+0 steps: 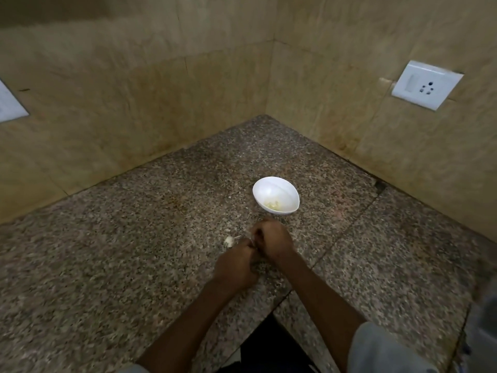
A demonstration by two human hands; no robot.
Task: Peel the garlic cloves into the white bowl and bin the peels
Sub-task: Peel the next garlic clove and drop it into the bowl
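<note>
A white bowl stands on the speckled granite counter and holds a few pale peeled garlic cloves. Just in front of it my left hand and my right hand meet, fingers curled towards each other around something small that the fingers hide. An unpeeled piece of garlic with a wisp of skin lies on the counter just left of my hands.
The counter fills a corner between two beige tiled walls. A white wall socket is on the right wall and part of a white switch plate on the left wall. The counter's front edge notches inward near my body.
</note>
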